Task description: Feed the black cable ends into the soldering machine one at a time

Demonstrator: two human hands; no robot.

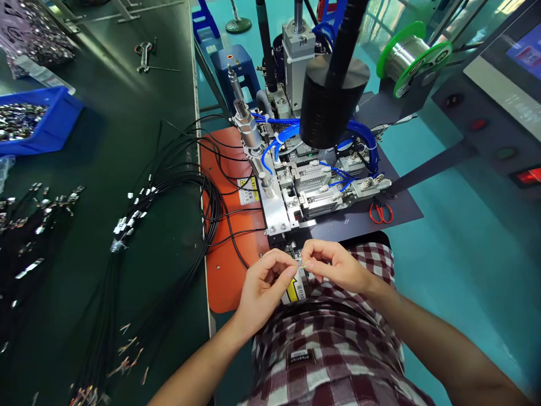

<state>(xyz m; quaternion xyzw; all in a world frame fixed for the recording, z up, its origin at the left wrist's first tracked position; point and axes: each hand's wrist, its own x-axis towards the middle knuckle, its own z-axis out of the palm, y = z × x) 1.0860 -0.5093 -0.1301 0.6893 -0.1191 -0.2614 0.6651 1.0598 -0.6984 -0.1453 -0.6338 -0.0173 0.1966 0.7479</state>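
Observation:
My left hand [267,285] and my right hand [336,266] meet fingertip to fingertip in front of the machine's near end. Both pinch fine coloured wires [301,265], whose strands show between the thumbs and forefingers. Which strand sits in which hand is too small to tell. Just beyond the fingers stands a metal machine [313,192] with blue air tubes, mounted on an orange base plate [232,282]. Several black cables [215,208] run from its left side onto the bench. Below my hands is a yellow and white label [296,287], partly covered by the left hand.
On the dark green bench [139,107] are a blue bin [54,121] of metal parts, wrenches [145,56] and cable bundles with metal connectors [131,217]. Red-handled scissors [381,213] lie right of the machine. A black cylinder [333,101] hangs above; a wire spool [409,59] stands behind.

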